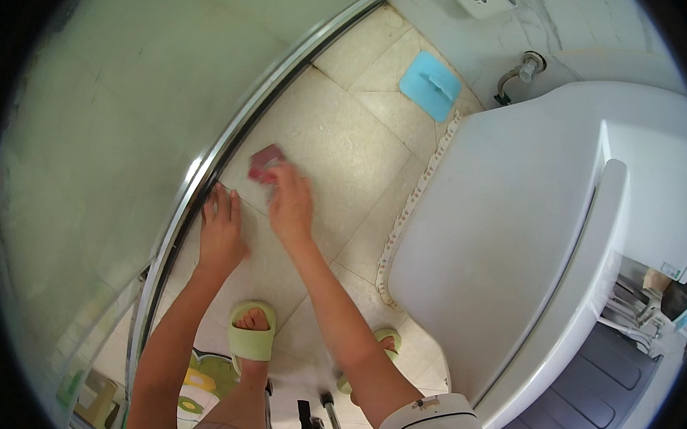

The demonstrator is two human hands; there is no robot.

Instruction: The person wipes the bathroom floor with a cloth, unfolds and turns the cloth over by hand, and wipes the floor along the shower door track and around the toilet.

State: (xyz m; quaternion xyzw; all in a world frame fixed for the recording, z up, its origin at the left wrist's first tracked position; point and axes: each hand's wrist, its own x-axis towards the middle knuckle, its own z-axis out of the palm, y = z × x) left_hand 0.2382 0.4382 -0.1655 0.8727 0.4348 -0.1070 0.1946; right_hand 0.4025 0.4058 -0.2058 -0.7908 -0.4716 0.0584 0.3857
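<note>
My right hand (294,204) grips a pinkish-red flat object (265,158) low over the beige floor tiles (347,140). Motion blur on that object hides its exact kind, and my fingers cover part of it. To the left, my left hand (222,232) rests its fingertips at the dark strip (237,146) along the foot of the curved glass shower screen (118,112). Nothing shows in its fingers, which are slightly apart. A shiny metal rail (220,137) runs along the bottom of the glass.
At right stands a large white bathtub (481,220) with a ragged sealant edge at the floor. A light-blue drain cover (432,86) lies near the wall, below a valve with a braided hose (507,78). My green slippers (252,331) and a patterned mat (213,375) are nearer.
</note>
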